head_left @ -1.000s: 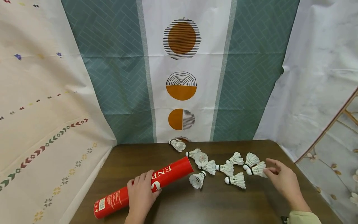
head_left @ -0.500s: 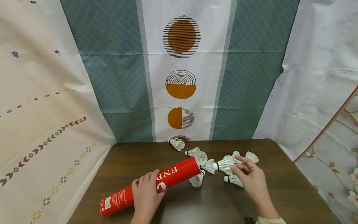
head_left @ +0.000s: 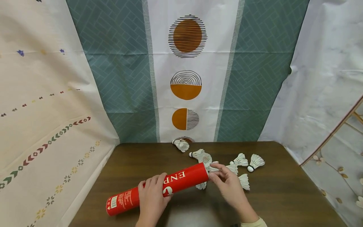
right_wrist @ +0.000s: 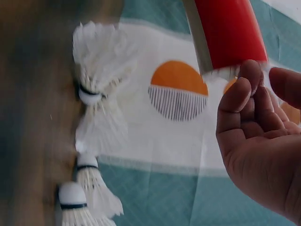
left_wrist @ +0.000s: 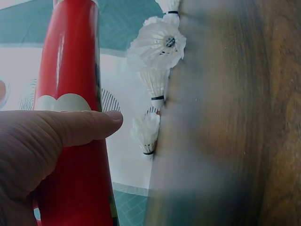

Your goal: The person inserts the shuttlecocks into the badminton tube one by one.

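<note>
My left hand (head_left: 153,195) grips a red cardboard tube (head_left: 188,179) round its middle, fingers over the top and the thumb (left_wrist: 89,127) across it. The tube lies slantwise, its mouth toward my right hand (head_left: 227,186). At that mouth the right hand's curled fingers and thumb pinch the feather end of a shuttlecock (right_wrist: 223,73). Most of this shuttlecock is hidden inside the tube; only a strip of feathers shows at the rim.
Several white shuttlecocks lie on the dark wooden table (head_left: 280,195) behind and right of the tube mouth, among them a shuttlecock (head_left: 256,162) at the far right. Another shuttlecock (head_left: 181,145) sits by the back edge. Patterned cloth (head_left: 187,63) hangs behind.
My right hand has taken a shuttlecock from the right side, carried it left, and brought it into the tube's mouth. The left hand has shifted the tube slightly right.
</note>
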Motion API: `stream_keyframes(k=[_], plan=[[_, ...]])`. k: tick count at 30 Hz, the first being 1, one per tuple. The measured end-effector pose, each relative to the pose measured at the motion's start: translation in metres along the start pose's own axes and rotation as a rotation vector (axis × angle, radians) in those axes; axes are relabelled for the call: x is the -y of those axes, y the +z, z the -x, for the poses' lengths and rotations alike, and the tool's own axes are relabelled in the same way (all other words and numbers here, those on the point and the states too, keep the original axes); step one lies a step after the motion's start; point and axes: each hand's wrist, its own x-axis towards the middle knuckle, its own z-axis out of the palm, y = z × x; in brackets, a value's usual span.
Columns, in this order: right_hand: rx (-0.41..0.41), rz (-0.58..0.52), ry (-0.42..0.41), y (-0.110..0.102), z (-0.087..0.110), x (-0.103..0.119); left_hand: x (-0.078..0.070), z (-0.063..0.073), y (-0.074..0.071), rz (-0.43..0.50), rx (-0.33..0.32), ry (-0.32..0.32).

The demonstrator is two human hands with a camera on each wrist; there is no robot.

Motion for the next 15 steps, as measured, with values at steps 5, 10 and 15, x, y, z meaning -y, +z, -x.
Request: stream_keyframes(k=[5, 10, 15], plan=[[0.039, -0.046, 0.041, 0.012, 0.003, 0.001, -0.001, 0.000, 0.001, 0.001, 0.004, -0.005], [0.035, -0.047, 0.035, 0.017, 0.003, 0.001, -0.001, 0.000, 0.000, 0.013, -0.002, -0.004], [0.028, -0.017, 0.064, 0.017, 0.005, -0.002, -0.003, 0.000, -0.001, 0.021, -0.010, 0.010]])
